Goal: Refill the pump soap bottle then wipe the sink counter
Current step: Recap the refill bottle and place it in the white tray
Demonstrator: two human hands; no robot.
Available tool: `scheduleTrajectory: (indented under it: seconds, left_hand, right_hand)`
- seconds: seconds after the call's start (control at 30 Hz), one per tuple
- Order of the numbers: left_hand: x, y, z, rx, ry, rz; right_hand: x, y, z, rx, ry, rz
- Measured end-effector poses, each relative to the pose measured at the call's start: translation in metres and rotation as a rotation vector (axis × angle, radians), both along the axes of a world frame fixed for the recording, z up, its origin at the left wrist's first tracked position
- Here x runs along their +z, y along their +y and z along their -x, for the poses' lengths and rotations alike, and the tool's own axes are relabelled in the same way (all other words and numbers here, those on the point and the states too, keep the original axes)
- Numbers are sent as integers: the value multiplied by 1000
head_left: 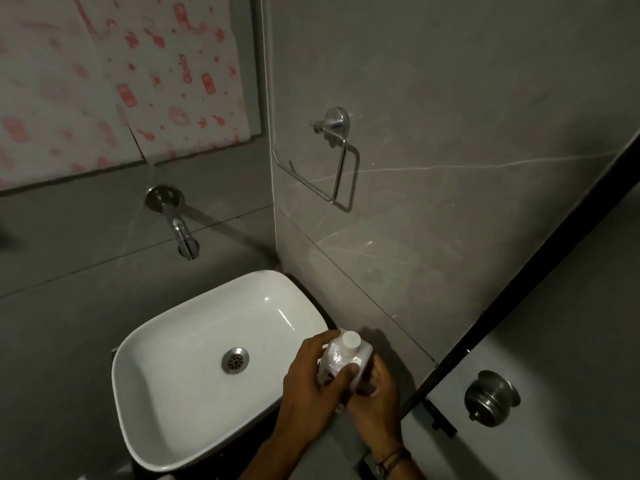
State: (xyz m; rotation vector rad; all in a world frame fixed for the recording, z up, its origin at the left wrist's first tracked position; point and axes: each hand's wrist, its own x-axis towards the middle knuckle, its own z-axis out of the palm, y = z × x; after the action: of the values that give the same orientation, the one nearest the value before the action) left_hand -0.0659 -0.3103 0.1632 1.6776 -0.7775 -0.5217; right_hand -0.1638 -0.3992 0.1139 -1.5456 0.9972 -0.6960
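Low in the frame, just right of centre, the left hand point(311, 382) wraps round the white bottle point(341, 358) from its left side, thumb laid across the front. The right hand point(377, 393) clasps the same bottle from the right and lower down, fingers curled round its base. Both hands grip firmly. The bottle is held above the counter, just off the right rim of the sink point(145, 341), tilted slightly with its flat white cap point(351, 339) up and away from the person.

That two-handed hold looks like steadying the body so the cap can be twisted off, which would put this at the start of the refill. No pump head shows, so I cannot tell whether this is the dispenser or the refill container.

From the left of the room, red-patterned paper point(121, 74) covers the upper left wall. Below it a chrome faucet point(180, 226) juts from grey tile over the white basin, with its steel drain point(235, 360) in the middle. The dark grey counter point(339, 455) shows between the forearms, and it looks dry, not yet wiped. A bare towel ring point(334, 157) hangs on the marbled side wall point(467, 133). At far right stands a door point(571, 341) with a dull metal knob point(490, 398).
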Motion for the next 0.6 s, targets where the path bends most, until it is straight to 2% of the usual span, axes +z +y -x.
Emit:
scheduleTrajectory:
  seconds: [0.23,0.37,0.6]
  left_hand:
    - [-6,34,-25,12,166,-8]
    - [9,87,-51,54,155,23]
    - [26,222,-96,310,78,14]
  right_hand:
    - [19,17,-14,171,2,-10]
    - [35,55,-50,302,-47,-17]
    - [46,163,-128,578,-96,8]
